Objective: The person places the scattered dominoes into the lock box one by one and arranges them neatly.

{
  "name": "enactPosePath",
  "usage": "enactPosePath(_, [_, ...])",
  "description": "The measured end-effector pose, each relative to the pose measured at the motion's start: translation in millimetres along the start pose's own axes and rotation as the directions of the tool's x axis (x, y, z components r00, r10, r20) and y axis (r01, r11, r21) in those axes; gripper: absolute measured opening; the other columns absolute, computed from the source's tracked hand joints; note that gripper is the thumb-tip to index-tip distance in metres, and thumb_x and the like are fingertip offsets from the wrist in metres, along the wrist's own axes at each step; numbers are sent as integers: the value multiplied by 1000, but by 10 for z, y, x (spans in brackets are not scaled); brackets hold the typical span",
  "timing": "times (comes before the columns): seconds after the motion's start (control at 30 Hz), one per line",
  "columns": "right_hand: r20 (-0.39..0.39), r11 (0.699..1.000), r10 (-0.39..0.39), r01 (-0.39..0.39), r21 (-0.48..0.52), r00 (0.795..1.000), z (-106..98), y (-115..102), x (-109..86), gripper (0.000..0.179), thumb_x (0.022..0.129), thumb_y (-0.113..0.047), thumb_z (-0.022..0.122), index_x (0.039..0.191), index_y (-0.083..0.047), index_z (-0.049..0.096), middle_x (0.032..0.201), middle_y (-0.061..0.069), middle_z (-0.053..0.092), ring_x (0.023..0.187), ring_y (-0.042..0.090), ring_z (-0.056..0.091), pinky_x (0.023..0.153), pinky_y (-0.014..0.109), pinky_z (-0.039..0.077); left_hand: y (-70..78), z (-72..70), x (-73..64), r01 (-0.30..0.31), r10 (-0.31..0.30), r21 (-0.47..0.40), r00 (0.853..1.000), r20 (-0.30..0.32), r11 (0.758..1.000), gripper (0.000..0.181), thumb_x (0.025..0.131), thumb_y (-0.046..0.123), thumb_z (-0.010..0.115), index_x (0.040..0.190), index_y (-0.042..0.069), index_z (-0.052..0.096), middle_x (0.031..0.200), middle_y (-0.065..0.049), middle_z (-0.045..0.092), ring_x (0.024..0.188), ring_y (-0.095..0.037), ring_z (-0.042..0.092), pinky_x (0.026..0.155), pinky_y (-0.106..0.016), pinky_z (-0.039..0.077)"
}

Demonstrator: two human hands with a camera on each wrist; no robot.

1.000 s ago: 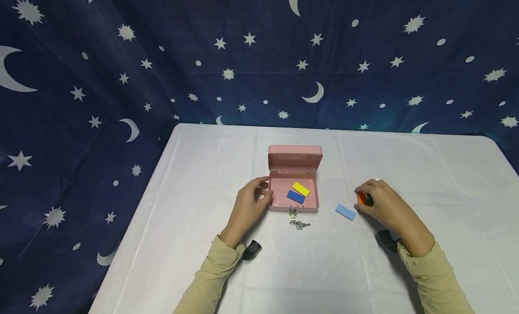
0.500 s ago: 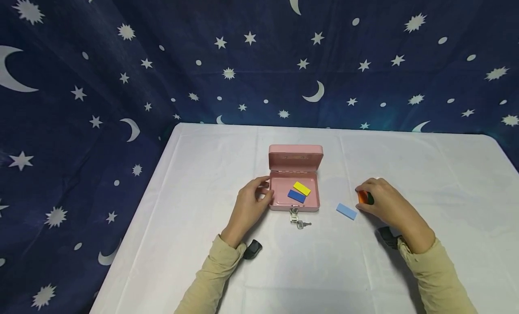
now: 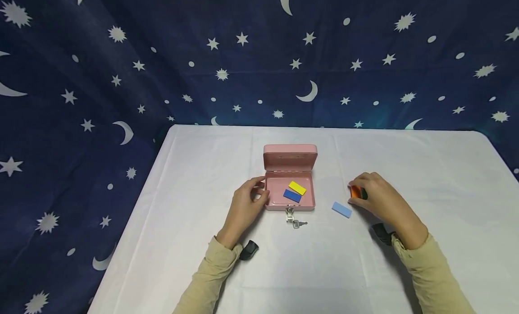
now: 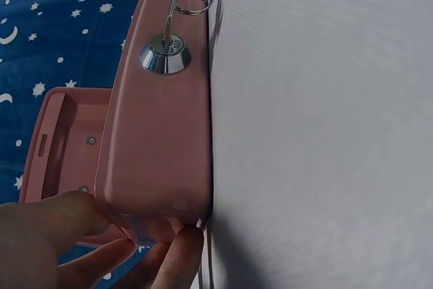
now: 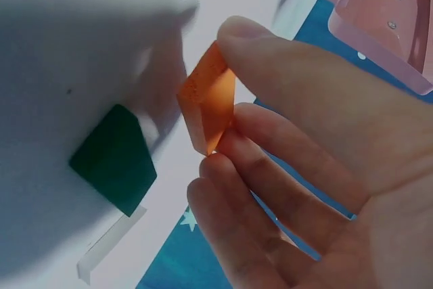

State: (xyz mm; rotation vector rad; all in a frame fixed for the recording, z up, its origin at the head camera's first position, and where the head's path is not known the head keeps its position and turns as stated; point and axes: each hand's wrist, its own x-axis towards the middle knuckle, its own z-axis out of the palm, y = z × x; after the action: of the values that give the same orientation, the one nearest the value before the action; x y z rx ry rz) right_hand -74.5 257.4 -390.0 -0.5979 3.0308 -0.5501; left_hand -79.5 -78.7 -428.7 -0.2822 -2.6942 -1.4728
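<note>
An open pink cash box point(image 3: 289, 207) stands on the white table, a yellow block point(image 3: 297, 188) and a dark blue block point(image 3: 292, 196) inside it. At its left wall, my left hand point(image 3: 244, 205) touches the side near the front corner with thumb and fingers. My right hand point(image 3: 377, 201) pinches an orange block point(image 5: 211, 103) between thumb and fingertips, above the tabletop. A green block point(image 5: 115, 160) shows below that hand, apart from the fingers in the right wrist view. Between box and right hand lies a light blue block point(image 3: 342, 210).
A key point(image 3: 300, 224) hangs on a ring at the box's front lock point(image 4: 166, 54). Near the green block lies a white block point(image 5: 111, 245), partly seen. Behind the table point(image 3: 202, 170) hangs a dark blue star-patterned cloth point(image 3: 227, 34).
The right hand has shifted slightly left and away from the person with the orange block. The left hand keeps its place at the box. The head view has shifted a little.
</note>
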Motion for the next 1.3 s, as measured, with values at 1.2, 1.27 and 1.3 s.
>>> enactPosePath(1.2, [-78,998,-54,56,30,996,-5,-381,138,40,75,-9,86,109,7,71,109,20,66,103,35,57,90,52,52,-3,4,-11,1,-1,-7,1000,-1,1000,42,90,9,71,131,3,61,111,-9,69,90,-16,69,73,-25,54])
enactPosePath(1.27, [-78,998,-56,58,24,995,-5,-401,149,41,75,-9,86,110,6,71,109,20,66,103,35,57,89,51,52,1,3,-8,3,-3,-5,1000,1,1000,43,90,9,71,131,3,61,112,-9,69,91,-16,69,73,-24,54])
enactPosePath(1.3, [-76,998,-54,56,24,996,-3,-409,154,41,75,-9,86,110,6,71,110,20,66,103,35,57,89,51,52,4,2,-7,7,-7,-6,1000,2,1000,43,90,9,71,131,3,61,112,-9,69,91,-16,69,73,-24,54])
